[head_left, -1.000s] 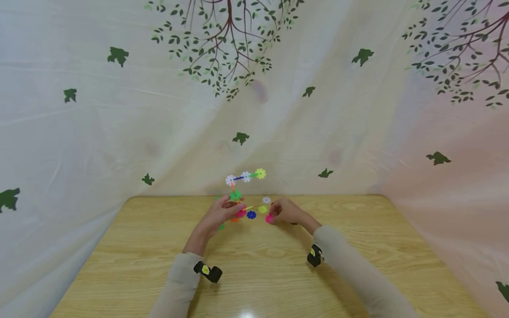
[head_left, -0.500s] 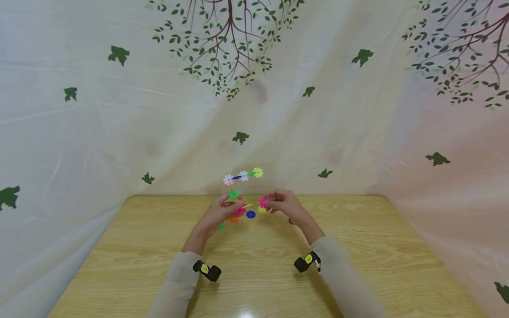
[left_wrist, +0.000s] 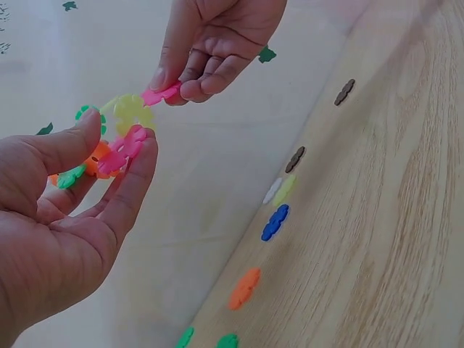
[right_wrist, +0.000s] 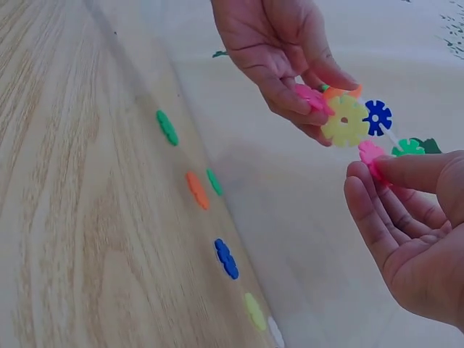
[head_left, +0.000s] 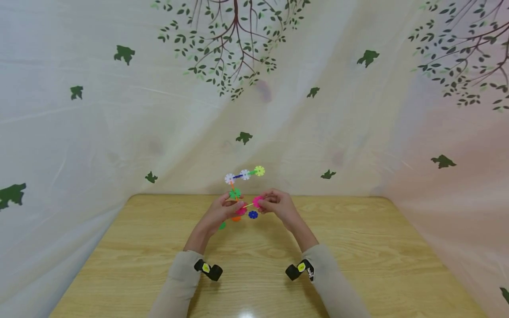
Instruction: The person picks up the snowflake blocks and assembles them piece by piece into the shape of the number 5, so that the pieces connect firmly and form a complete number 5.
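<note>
In the head view my left hand (head_left: 214,217) holds a chain of notched plastic snowflake discs off the table, pinching a pink disc (head_left: 241,211) between thumb and fingers. Above that hand the chain rises through a green disc (head_left: 235,193) to white discs and a yellow disc (head_left: 260,171) at its end. Another yellow disc (right_wrist: 344,120), slotted beside the held pink one, faces the right wrist camera. My right hand (head_left: 283,208) pinches a second pink disc (right_wrist: 371,157) at that yellow disc's edge. Whether their notches interlock, I cannot tell.
Loose discs lie along the wooden table's (head_left: 254,265) far part: blue (left_wrist: 275,222), orange (left_wrist: 244,288), yellow (left_wrist: 285,191), white (left_wrist: 272,191), green (left_wrist: 228,341) and dark brown (left_wrist: 295,159). Behind the table hangs a pale cloth (head_left: 191,132) printed with leaves.
My right hand has lifted the pink disc from near the table and brought it left, up to the yellow disc on the chain. The left hand has stayed nearly still.
</note>
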`<state>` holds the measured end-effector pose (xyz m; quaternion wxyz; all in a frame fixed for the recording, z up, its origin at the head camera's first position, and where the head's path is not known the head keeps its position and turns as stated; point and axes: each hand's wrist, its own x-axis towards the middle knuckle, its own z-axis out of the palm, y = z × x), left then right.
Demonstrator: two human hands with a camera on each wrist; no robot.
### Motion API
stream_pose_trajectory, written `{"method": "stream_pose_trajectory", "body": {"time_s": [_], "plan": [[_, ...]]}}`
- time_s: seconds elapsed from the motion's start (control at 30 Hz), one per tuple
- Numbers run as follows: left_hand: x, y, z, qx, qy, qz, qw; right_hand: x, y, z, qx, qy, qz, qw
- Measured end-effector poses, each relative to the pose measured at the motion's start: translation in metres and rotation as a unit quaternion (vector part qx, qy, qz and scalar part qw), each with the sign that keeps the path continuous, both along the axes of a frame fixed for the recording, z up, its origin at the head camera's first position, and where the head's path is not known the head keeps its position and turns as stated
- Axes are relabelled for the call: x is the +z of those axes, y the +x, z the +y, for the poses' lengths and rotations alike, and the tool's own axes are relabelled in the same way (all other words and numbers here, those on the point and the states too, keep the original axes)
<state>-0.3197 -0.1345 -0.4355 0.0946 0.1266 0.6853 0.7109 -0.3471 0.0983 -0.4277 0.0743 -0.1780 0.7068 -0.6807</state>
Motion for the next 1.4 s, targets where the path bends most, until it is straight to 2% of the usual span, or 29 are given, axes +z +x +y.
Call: {"method": "stream_pose_trajectory", "body": {"time_s": [0.43, 0.57, 0.8, 0.9, 0.97, 1.1, 1.23, 1.4], "plan": [[0.002, 0.002, 0.002, 0.001, -0.019, 0.005, 0.9998, -0.001, 0.005, -0.004, -0.017, 0.003, 0.032, 0.9993], [0.002, 0.003, 0.005, 0.024, -0.023, -0.005, 0.9994, -0.003, 0.005, -0.004, -0.021, 0.000, 0.026, 0.9994], [0.001, 0.004, 0.015, 0.091, -0.007, -0.008, 0.9958, -0.008, 0.005, -0.007, -0.020, -0.032, 0.025, 0.9990], [0.001, 0.003, 0.018, 0.102, -0.004, -0.009, 0.9947, -0.010, 0.005, -0.008, -0.024, -0.044, 0.023, 0.9985], [0.001, 0.003, 0.019, 0.096, 0.000, -0.005, 0.9954, -0.012, 0.005, -0.008, -0.023, -0.052, 0.022, 0.9981], [0.002, 0.002, 0.017, 0.060, -0.009, 0.000, 0.9982, -0.011, 0.005, -0.006, -0.023, -0.060, 0.021, 0.9977], [0.003, 0.003, 0.018, 0.031, -0.022, -0.011, 0.9992, -0.004, 0.005, -0.006, -0.024, -0.038, 0.033, 0.9985], [0.000, 0.004, 0.022, 0.021, 0.021, -0.025, 0.9993, 0.005, 0.007, -0.007, -0.020, -0.004, 0.053, 0.9984]]}}
